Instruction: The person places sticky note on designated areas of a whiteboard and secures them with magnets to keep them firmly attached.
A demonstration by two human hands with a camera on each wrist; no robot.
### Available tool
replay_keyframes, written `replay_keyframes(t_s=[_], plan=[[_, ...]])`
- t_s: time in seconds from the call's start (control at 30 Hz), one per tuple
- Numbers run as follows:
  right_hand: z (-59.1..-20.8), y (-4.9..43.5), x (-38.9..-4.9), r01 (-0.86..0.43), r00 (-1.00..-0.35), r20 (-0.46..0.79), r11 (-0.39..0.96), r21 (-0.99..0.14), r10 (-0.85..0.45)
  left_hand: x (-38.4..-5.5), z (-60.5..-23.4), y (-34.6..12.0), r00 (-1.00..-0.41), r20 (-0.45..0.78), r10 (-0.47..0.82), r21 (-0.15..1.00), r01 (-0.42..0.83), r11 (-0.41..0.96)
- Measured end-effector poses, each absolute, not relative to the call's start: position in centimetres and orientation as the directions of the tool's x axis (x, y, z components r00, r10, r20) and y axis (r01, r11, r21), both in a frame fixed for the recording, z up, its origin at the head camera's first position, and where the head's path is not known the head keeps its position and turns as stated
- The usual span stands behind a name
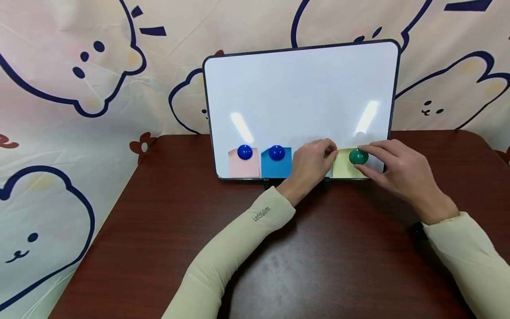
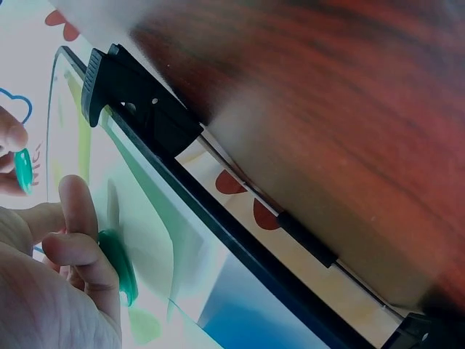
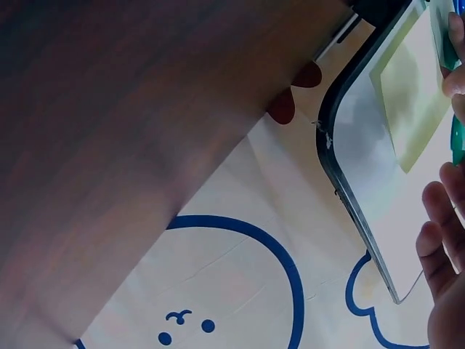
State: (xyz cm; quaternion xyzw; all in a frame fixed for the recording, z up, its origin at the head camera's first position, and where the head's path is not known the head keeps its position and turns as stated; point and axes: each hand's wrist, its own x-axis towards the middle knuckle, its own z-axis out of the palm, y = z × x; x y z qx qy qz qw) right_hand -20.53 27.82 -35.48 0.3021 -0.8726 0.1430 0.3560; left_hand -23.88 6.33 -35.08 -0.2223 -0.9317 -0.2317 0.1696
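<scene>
With thumb and fingers, my right hand [image 1: 406,170] grips a round green magnet [image 1: 358,156] against the upper right of a yellow sticky note [image 1: 343,166]. My left hand [image 1: 311,161] pinches that note's upper left corner. The note lies low on a white board [image 1: 303,102]. Behind my left hand, hidden in the head view, a second green magnet [image 2: 120,267] sits on a pale green note [image 2: 154,240]. Further left, a blue note [image 1: 276,168] and a pink note [image 1: 244,169] each have a blue magnet [image 1: 276,153] at the top.
The board leans upright near the back of a dark brown table [image 1: 318,266], on a stand with black clips [image 2: 145,102]. A cloth with cartoon figures [image 1: 99,88] hangs behind. Both forearms wear pale sleeves [image 1: 235,248].
</scene>
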Motion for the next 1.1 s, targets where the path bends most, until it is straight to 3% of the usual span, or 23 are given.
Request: replay_keyframes(t_s=[0.57,0.87,1.1], plan=[[-35.5,27.3,-21.5,-0.619,-0.582,0.683,0.785,-0.021,-0.441,-23.8,-35.1,6.3,-0.842,0.417,0.341,0.345,0.494,0.799],[-35.4,27.1,-21.5,-0.586,-0.623,0.652,0.81,-0.023,-0.432,-23.9,-35.3,6.3,-0.816,0.46,0.349,0.338,0.525,0.782],[-35.5,27.1,-21.8,-0.6,-0.614,0.656,0.799,-0.026,-0.439,-23.9,-35.4,6.3,-0.813,0.464,0.352,0.335,0.529,0.779]])
